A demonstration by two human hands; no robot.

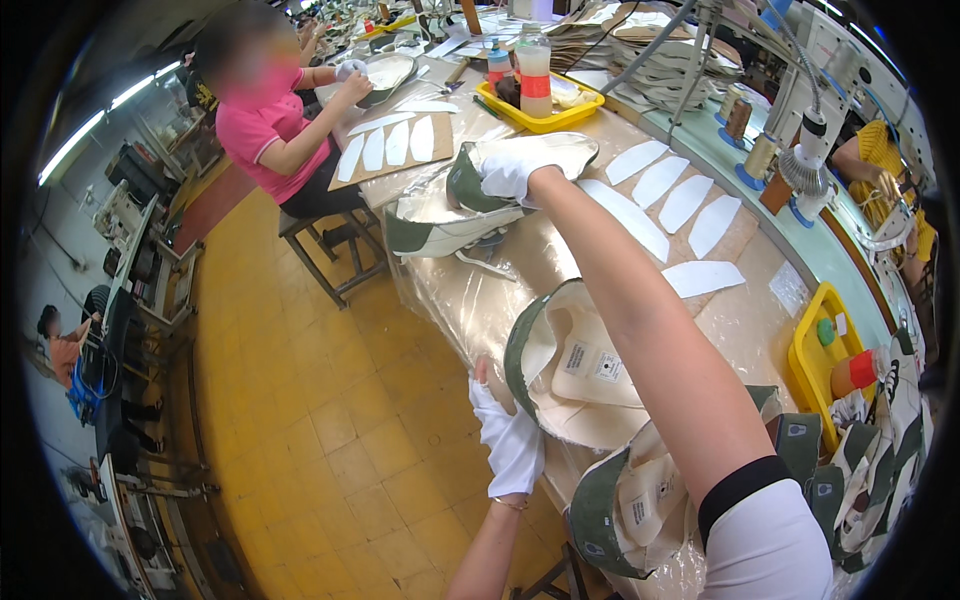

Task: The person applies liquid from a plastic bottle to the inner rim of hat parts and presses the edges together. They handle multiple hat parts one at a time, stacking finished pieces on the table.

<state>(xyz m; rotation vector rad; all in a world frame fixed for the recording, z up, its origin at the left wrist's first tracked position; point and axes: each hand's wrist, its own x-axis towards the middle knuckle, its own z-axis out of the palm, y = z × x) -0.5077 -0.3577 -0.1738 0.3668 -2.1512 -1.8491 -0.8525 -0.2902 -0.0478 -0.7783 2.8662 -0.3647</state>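
My right hand (511, 179), in a white glove, reaches across the table. Its fingers close on the green heel part of a cream-and-green shoe upper (549, 152). A similar upper (432, 236) lies partly under that one at the table's edge. My left hand (508, 436), also gloved, is at the near table edge with a bare fingertip stretched out. It is right beside another shoe upper (522, 350), whose pale lining and printed label face up; I cannot tell whether they touch. One more upper (600, 510) lies closer to me, partly behind my right forearm.
White cut pieces (686, 208) lie on brown boards. A yellow tray (545, 122) holds bottles; another yellow tray (812, 360) stands at right beside stacked uppers (855, 480). Thread spools (757, 160) and a machine line the far right. A person in pink (275, 130) sits at the table, far left.
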